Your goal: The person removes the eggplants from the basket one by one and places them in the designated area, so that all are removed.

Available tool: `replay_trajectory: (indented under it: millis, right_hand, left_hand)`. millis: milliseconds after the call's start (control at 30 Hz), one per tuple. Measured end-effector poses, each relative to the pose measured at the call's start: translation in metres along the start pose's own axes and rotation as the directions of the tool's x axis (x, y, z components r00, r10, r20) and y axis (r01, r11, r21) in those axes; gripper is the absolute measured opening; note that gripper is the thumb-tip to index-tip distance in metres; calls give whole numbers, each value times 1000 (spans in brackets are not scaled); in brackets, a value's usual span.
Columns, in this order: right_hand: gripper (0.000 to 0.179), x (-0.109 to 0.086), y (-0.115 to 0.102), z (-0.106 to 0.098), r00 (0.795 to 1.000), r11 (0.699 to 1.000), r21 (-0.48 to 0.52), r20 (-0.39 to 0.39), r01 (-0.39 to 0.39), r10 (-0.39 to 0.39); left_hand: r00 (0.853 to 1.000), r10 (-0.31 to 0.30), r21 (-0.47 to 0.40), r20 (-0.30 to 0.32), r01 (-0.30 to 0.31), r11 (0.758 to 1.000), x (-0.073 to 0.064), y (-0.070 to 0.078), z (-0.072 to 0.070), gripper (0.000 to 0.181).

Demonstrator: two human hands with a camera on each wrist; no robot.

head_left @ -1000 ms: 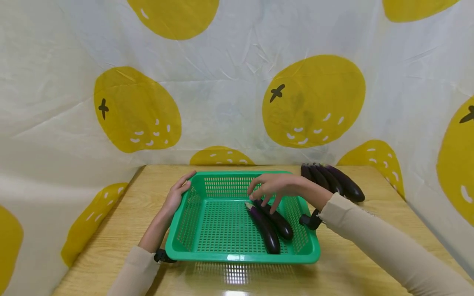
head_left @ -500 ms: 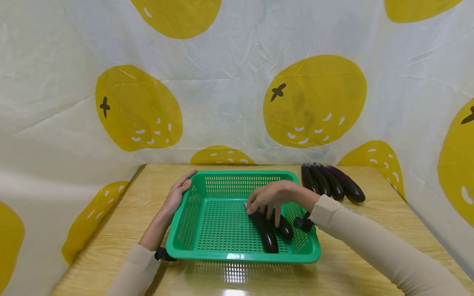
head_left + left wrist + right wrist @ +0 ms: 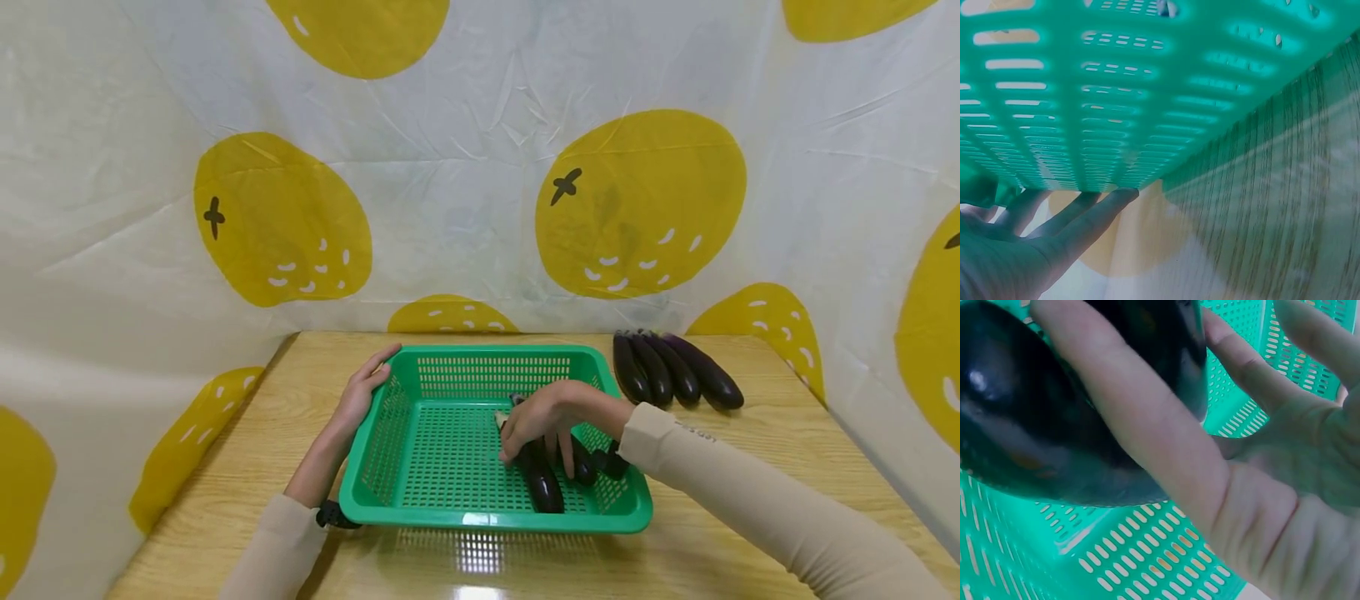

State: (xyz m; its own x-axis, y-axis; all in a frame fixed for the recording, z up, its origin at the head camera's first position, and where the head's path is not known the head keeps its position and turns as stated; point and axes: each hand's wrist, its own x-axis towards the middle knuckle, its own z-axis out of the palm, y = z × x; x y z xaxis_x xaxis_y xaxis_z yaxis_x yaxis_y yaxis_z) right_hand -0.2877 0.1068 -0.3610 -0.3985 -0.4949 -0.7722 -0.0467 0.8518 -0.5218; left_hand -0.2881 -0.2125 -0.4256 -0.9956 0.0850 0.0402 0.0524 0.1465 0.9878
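A green plastic basket [image 3: 480,522] with slotted walls stands on the table. My left hand [image 3: 363,395] holds its left rim, thumb over the edge; in the left wrist view the fingers [image 3: 1085,225] lie along the outer wall. Inside the basket, toward the right, two dark eggplants lie side by side. My right hand [image 3: 542,421] reaches down over the left eggplant [image 3: 545,487], gripping it and covering its middle. One finger [image 3: 1147,419] passes between it and the right eggplant [image 3: 1029,431], as the right wrist view shows.
Several more eggplants [image 3: 678,371] lie in a row on the wooden table [image 3: 757,433], behind and right of the basket. A white cloth [image 3: 450,217] printed with yellow fruit hangs around the back and sides.
My right hand has come down from above the eggplants' stem ends, toward me, onto the left eggplant. My left hand keeps its place on the basket rim.
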Motion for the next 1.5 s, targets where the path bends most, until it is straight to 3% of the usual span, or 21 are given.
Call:
replay_trajectory:
  millis: [300, 700, 1300, 1500]
  right_hand:
    - [25, 1, 5, 1, 997, 997, 43, -49, 66, -63]
    - [27, -12, 6, -4, 973, 976, 77, -128, 205, -194]
    - [23, -37, 10, -8, 898, 890, 189, -243, 415, -367]
    - [29, -51, 17, -14, 843, 838, 189, -300, 512, -447]
  left_hand:
    - [1000, 4, 4, -1, -4, 1000, 1, 0, 2, 49]
    - [1000, -2, -1, 1, 2, 1000, 0, -1, 2, 48]
    - [1000, -2, -13, 13, 2, 1000, -1, 0, 0, 48]
    - [1000, -3, -9, 11, 3, 1000, 0, 0, 0, 48]
